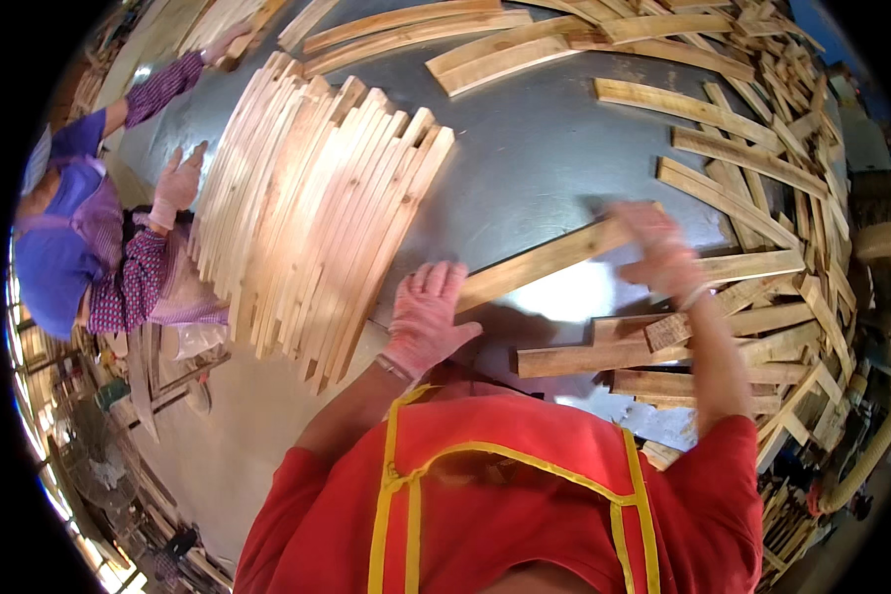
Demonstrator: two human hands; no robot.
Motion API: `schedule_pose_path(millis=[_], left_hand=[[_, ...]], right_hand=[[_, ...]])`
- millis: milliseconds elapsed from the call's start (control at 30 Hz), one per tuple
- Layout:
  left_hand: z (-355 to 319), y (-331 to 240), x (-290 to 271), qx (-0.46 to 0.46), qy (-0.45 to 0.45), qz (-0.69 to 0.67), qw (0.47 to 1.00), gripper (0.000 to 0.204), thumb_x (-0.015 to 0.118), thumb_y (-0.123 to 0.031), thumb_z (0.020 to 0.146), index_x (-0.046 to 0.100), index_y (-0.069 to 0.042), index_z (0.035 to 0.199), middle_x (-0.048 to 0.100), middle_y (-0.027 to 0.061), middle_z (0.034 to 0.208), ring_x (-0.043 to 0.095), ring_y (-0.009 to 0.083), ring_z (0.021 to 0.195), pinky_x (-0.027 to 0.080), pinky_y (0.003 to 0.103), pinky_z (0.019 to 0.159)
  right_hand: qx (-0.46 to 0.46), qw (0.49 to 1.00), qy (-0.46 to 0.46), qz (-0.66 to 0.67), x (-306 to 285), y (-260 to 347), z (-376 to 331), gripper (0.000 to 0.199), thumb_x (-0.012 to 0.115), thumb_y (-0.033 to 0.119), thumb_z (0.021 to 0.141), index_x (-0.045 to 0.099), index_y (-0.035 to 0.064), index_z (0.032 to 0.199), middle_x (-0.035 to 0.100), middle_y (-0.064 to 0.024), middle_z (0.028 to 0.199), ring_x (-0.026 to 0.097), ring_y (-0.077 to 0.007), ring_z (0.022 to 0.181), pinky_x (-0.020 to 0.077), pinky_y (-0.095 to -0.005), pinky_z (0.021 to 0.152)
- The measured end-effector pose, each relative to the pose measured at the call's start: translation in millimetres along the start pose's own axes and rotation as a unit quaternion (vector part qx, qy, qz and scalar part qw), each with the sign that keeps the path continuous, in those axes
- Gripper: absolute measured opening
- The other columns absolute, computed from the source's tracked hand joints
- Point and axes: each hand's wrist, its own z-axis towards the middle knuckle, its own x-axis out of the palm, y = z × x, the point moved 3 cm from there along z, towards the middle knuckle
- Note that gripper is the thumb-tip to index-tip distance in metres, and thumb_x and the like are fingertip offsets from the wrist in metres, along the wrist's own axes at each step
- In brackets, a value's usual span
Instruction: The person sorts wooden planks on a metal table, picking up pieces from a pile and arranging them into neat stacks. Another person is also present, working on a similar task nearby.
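Head view: single narrow plank [540, 262] held on a slant in front of the body, between the slat row and the loose boards, near end low toward the left, far end up toward the right. Step in hand reads as handling this one piece by its two ends. Left hand [428, 312] is at the near end: grip spread, thumb well off the fingers, plank end against it, not wrapped. Right hand [658, 255] is over the far end; motion-blurred, so cannot tell whether that grip is pinching the wood or just resting on it. Can't tell either if the plank lies flat or is slightly raised. Next move, as judged, calls for both ends steadied together and kept clear of neighbouring wood.

Materials: plank is straight, square-edged, yellowish-brown wood. Hands look covered in thin pinkish gloves. Counter [525, 163] is smooth grey, metal-looking, with a bright glare patch below the plank. Left of it, row of pale slats [317, 218]: slim, side by side, ends staggered, some knots. Right, heap of rough boards [812, 148], browner, crisscrossed, mixed lengths. Red apron [564, 421] with yellow trim nearest the camera. Far left, co-worker [104, 213] in checked purple sleeves beside the slats. Right edge: pale curved hose [881, 445].
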Motion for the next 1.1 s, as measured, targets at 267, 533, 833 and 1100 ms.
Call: schedule_pose_path(millis=[267,533,833,1100], left_hand=[[4.0,20.1,28.1,-0.074,0.130,0.042,0.988,0.080,0.073,-0.037,0.089,0.040,-0.010,0.157,0.058,0.0114,0.129,0.067,0.0305,0.111,0.057,0.045,0.088],[-66.1,93.2,27.5,-0.023,-0.249,0.172,0.953,0.062,0.064,-0.027,0.088,0.054,-0.011,0.147,0.055,0.0102,0.139,0.053,0.0312,0.133,0.043,0.048,0.110],[-183.0,187.5,31.2,-0.185,-0.234,-0.041,0.954,0.062,0.078,-0.031,0.084,0.062,-0.010,0.140,0.062,0.0121,0.133,0.057,0.0316,0.128,0.045,0.047,0.109],[-240.0,266.1,112.3,-0.452,-0.105,-0.632,0.620,0.052,0.077,-0.045,0.097,0.068,-0.007,0.133,0.071,0.0089,0.131,0.067,0.0263,0.116,0.054,0.042,0.102]], right_hand=[[0.222,0.910,0.223,-0.270,14.3,-164.4,-72.7,0.099,0.090,0.036,0.074,0.043,0.0203,0.160,0.055,-0.0117,0.152,0.047,-0.0389,0.146,0.0397,-0.0530,0.121],[0.095,0.990,0.096,0.043,3.6,-38.6,22.2,0.062,0.071,0.049,0.094,0.065,0.0046,0.137,0.072,-0.0217,0.101,0.072,-0.0358,0.103,0.0553,-0.0432,0.094],[0.279,0.842,-0.059,0.459,133.0,86.3,146.6,0.054,0.060,0.056,0.101,0.072,0.0036,0.112,0.065,-0.0061,0.081,0.063,-0.0154,0.066,0.0510,-0.0322,0.053],[0.220,0.778,-0.056,0.587,155.3,216.3,146.3,0.045,0.072,0.031,0.100,0.065,0.0067,0.137,0.067,0.0009,0.092,0.060,-0.0092,0.073,0.0543,-0.0253,0.067]])
